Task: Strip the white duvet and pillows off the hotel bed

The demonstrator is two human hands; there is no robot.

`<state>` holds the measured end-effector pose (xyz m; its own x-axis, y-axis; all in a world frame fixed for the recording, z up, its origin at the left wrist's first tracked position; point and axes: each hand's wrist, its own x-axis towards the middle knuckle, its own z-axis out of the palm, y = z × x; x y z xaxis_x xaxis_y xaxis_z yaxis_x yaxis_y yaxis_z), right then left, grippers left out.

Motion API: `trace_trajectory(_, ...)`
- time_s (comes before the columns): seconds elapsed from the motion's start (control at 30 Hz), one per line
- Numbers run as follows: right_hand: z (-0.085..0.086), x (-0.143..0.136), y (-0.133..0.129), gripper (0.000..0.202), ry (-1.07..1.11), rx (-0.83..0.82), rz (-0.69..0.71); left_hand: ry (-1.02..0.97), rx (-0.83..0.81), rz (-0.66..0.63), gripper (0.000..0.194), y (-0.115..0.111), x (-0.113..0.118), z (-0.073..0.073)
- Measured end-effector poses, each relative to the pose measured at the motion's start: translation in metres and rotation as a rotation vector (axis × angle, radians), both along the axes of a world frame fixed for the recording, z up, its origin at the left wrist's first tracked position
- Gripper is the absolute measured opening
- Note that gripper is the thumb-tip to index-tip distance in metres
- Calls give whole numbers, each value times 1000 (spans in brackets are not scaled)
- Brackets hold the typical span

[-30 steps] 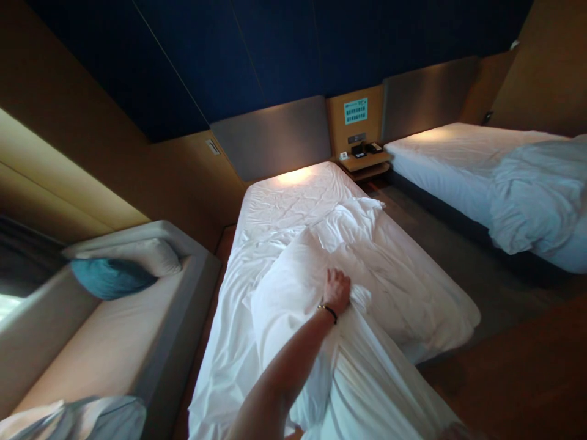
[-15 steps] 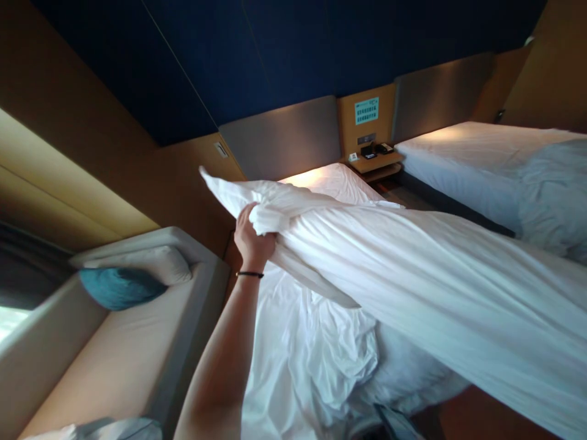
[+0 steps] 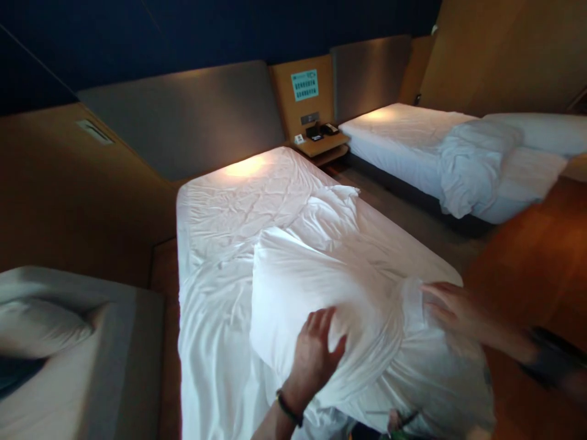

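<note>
A folded white duvet (image 3: 312,275) lies bunched on the near half of a single bed with a wrinkled white sheet (image 3: 206,238). My left hand (image 3: 316,354), with a dark band at the wrist, presses flat on the duvet's near edge, fingers spread. My right hand (image 3: 454,308) rests on the duvet's right end near the bed's corner, fingers stretched out and blurred. Neither hand shows a closed grip on the fabric.
A second bed (image 3: 394,131) at the back right carries a crumpled duvet (image 3: 472,159) and a pillow (image 3: 541,131). Between the beds stands a wooden nightstand (image 3: 321,145) with small devices. A grey sofa (image 3: 92,366) with a pillow (image 3: 36,324) sits at left. Wooden surface (image 3: 541,244) at right.
The duvet, lifted high in my left hand half a second ago, now lies back on the bed. My right hand has come into view on it, and the view has shifted.
</note>
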<state>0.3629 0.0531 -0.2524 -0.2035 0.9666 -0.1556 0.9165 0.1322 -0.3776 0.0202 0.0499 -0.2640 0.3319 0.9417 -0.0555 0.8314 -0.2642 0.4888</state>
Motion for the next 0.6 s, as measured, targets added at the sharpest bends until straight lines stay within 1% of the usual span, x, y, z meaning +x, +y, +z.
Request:
trace_trajectory(0.03, -9, -7, 16, 47, 0, -25, 13, -25, 37, -151, 63, 3, 27, 6)
trace_trajectory(0.07, -17, -15, 30, 50, -1, -64, 39, -32, 56, -284, 78, 3, 55, 7)
trace_trajectory(0.1, -26, -21, 40, 49, -1, -118, 70, -19, 63, -380, 87, 0, 80, 4)
trace_trajectory(0.13, -33, -27, 46, 45, -3, -174, 91, 6, 61, -441, 88, -2, 101, -3)
trace_trajectory(0.17, -39, -31, 48, 43, -10, -222, 104, 39, 55, -463, 82, -3, 117, -10)
trace_trajectory(0.2, -42, -33, 45, 45, -25, -251, 98, 75, 49, -453, 72, -1, 127, -18)
trace_trajectory(0.23, -43, -34, 40, 48, -45, -260, 74, 111, 55, -419, 64, 6, 131, -24)
trace_trajectory(0.3, -40, -35, 24, 50, -89, -234, 11, 170, 99, -346, 52, 33, 126, -30)
trace_trajectory(0.37, -33, -39, 6, 52, -119, -196, -17, 224, 122, -329, 43, 72, 113, -30)
trace_trajectory(0.47, -24, -57, -22, 46, -118, -113, 10, 339, 85, -351, 38, 128, 99, -27)
trace_trajectory(0.53, -19, -68, -39, 39, -96, -18, 51, 387, 55, -398, 35, 151, 101, -26)
trace_trajectory(0.6, -10, -71, -54, 31, -68, 87, 84, 356, 41, -429, 26, 161, 118, -26)
